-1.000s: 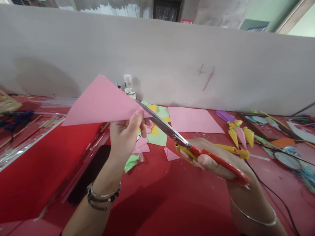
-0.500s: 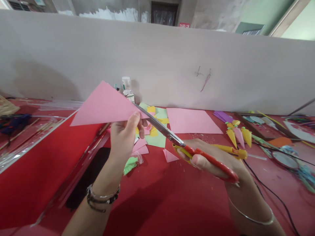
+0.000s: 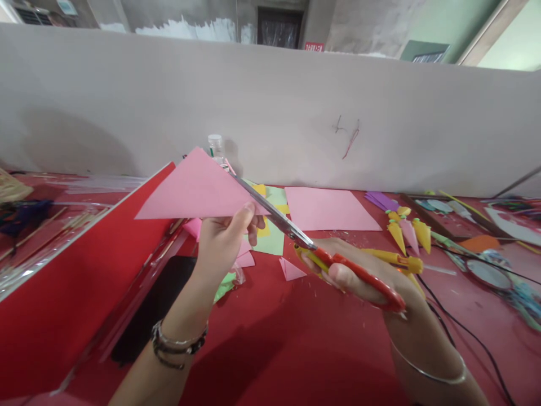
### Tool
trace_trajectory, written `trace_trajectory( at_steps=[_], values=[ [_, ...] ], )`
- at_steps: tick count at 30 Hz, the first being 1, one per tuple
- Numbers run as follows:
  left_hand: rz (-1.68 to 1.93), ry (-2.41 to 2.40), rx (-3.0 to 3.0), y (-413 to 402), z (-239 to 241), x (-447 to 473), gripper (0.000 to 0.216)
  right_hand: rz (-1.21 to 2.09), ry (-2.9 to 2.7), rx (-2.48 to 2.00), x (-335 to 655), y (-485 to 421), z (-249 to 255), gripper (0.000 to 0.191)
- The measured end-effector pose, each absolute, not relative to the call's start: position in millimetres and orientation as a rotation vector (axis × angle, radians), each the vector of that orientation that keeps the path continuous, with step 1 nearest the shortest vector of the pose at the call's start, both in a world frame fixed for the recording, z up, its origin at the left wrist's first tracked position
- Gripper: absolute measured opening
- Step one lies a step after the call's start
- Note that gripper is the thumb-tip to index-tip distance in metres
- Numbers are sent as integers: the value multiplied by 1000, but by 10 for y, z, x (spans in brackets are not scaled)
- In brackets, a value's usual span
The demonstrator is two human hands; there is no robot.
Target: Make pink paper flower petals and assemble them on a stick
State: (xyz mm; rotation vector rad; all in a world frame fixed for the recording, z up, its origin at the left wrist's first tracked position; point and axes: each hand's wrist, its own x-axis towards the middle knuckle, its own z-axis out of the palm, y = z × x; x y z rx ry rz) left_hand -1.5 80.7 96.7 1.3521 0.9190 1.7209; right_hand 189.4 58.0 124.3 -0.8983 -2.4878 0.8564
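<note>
My left hand [image 3: 222, 242] pinches a folded pink paper triangle [image 3: 196, 189] by its right corner and holds it up above the red table [image 3: 274, 338]. My right hand [image 3: 372, 276] grips red and yellow scissors [image 3: 338, 262]. Their metal blades [image 3: 274, 213] run up and left along the triangle's right edge, and the tips reach its top corner. Both wrists wear bangles.
A flat pink sheet [image 3: 329, 208], green, yellow and pink scraps [image 3: 270, 234] and a small bottle [image 3: 216, 148] lie by the grey back wall. Paper carrots [image 3: 408, 231], a black cable [image 3: 465, 332] and craft clutter fill the right. A raised red panel [image 3: 63, 287] and a dark object [image 3: 156, 304] sit left.
The pink triangle and my left hand have shifted a little to the right, and the scissor blades have slid further up along its edge. The view has tilted slightly.
</note>
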Motion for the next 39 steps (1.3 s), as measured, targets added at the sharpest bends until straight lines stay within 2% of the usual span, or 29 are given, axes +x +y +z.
trace_trajectory(
  at_steps=[4,13,18,25,39],
  values=[
    [1780,906,1316,798,981,-16,29,922,-2515,-790,1923,587,1252,41],
    [1903,828,1252,798,1000,-50,25,811,-2575,-850,1918,601,1244,61],
    [1905,841,1194,804,981,-57,23,771,-2575,-896,1924,594,1254,52],
    [1892,806,1171,824,968,-63,23,749,-2535,-970,1931,580,1292,50],
    [1799,788,1226,845,945,-79,24,911,-2505,-1025,1915,587,1289,39]
  ],
)
